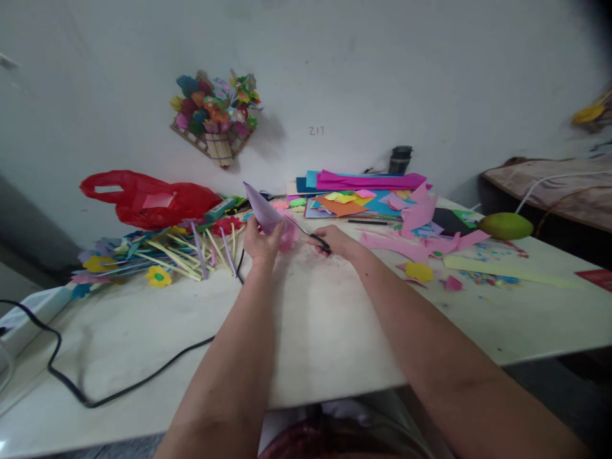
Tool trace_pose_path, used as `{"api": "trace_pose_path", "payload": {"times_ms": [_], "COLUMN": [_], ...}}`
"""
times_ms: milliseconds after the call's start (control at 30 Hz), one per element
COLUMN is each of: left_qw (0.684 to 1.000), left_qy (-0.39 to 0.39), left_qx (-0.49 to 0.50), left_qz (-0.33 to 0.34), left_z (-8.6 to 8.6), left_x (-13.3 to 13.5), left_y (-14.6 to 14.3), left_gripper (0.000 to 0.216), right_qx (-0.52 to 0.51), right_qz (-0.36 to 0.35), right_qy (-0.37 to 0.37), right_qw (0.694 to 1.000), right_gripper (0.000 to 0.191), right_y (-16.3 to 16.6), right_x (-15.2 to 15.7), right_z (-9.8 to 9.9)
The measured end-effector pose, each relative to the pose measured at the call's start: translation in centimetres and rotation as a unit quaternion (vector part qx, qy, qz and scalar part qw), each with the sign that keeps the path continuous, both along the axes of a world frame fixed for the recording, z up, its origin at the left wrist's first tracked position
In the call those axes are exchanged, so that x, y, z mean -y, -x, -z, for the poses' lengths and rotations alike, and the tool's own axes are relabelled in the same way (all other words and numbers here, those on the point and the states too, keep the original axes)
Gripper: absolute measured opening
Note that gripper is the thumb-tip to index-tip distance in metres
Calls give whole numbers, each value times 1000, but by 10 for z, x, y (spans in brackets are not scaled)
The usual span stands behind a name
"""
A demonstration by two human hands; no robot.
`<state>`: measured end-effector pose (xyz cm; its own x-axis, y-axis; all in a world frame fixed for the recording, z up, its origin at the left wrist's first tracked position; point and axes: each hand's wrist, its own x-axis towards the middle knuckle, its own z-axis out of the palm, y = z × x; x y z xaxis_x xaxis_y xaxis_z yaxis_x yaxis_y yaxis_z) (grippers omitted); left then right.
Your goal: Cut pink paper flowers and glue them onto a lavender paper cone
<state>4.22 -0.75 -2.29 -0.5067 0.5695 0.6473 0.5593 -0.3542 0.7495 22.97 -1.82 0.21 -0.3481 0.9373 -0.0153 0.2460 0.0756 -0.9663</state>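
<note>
Apparent step: cutting. Left hand (262, 245) grips lilac sheet (264, 209); right hand (333, 241) grips scissors (321, 243) (blades (297, 225) at sheet's right edge). Next stroke likely requires a steady sheet.

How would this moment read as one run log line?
Left hand: gripping purple sheet | right hand: holding scissors aimed at sheet | left side: red bag | right side: pink scraps
</note>
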Motion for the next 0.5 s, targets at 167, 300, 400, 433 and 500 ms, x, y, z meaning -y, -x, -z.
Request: {"api": "trace_pose_path", "payload": {"times_ms": [167,300,400,433,500], "left_qw": [1000,1000,1000,1000,1000], "left_qy": [-9,-4,-4,-3,3], "left_qx": [5,6,9,9,9], "left_qz": [1,-4,-4,-5,-11], "left_z": [-2,-4,-5,-5,-6], "left_x": [1,3,4,4,5], "left_y": [-1,-3,-4,-4,-4], "left_gripper": [46,46,47,48,48], "right_qx": [-11,-11,-2,1,4], "right_qz": [-17,-13,-8,-6,-1], "right_qy": [12,15,16,15,10], "right_qw": [1000,1000,1000,1000,1000], "right_gripper": [26,25,25,25,25], "right_y": [-2,-1,0,0,1], "right_x": [-9,-11,-9,-8,-6], "right_z": [9,10,8,8,6]}}
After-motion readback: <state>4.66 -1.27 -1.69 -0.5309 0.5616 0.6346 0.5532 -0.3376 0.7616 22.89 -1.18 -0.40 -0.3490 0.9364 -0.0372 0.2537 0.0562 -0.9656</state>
